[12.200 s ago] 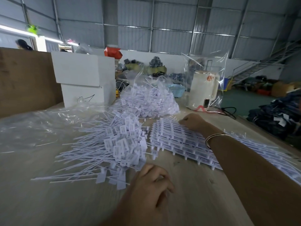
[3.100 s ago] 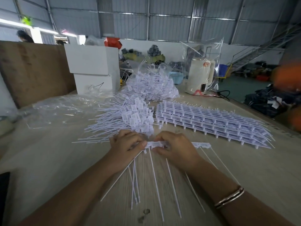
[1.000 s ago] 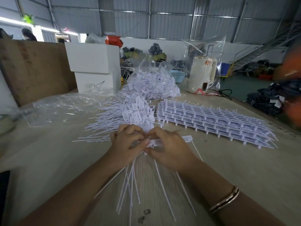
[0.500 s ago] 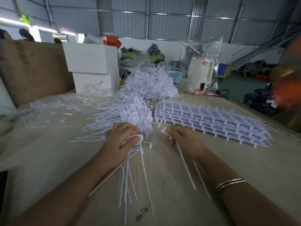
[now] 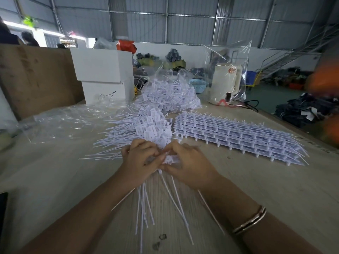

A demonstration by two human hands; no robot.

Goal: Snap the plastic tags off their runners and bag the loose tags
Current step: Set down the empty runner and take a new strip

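Both hands meet at the table's middle over a small bunch of white tags (image 5: pixel 169 159). My left hand (image 5: pixel 140 160) grips the heads of several loose tags whose long tails (image 5: pixel 145 208) fan toward me. My right hand (image 5: pixel 189 165) pinches tag heads against the left; more tails (image 5: pixel 176 195) trail from under it. Just beyond my fingers lies a heap of loose tags (image 5: pixel 145 129). A flat stack of tags on runners (image 5: pixel 236 134) lies to the right. A clear bag full of tags (image 5: pixel 168 96) stands behind.
Empty clear plastic bags (image 5: pixel 69 118) lie at the left. White boxes (image 5: pixel 102 76) and a brown board (image 5: pixel 34 76) stand behind them. A cream kettle in plastic wrap (image 5: pixel 225 85) stands at the back right with a black cord. The wooden table (image 5: pixel 266 189) edge runs along the right.
Half a second ago my hands were apart, each holding tags. They have come together again and the tags now meet between my fingers.
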